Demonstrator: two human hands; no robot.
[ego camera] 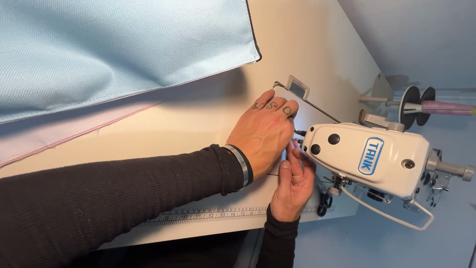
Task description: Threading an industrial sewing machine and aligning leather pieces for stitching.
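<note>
Head view: both hands meet at the needle end of a white sewing machine [369,159] standing on the pale counter [208,114]. Left hand [265,131], at the machine's nine o'clock, lies knuckles up with fingers curled toward the needle area; whether its grip holds anything cannot be told. Right hand [293,191], at seven o'clock, pinches its fingertips beside the head, apparently on fine thread, though the thread is too small to confirm. Light blue fabric [124,49] over a pink layer [59,136] lies well apart at the counter's ten o'clock. Risk: fingers this near the needle would be pierced should the machine start; a slipped thread would miss the eye.
</note>
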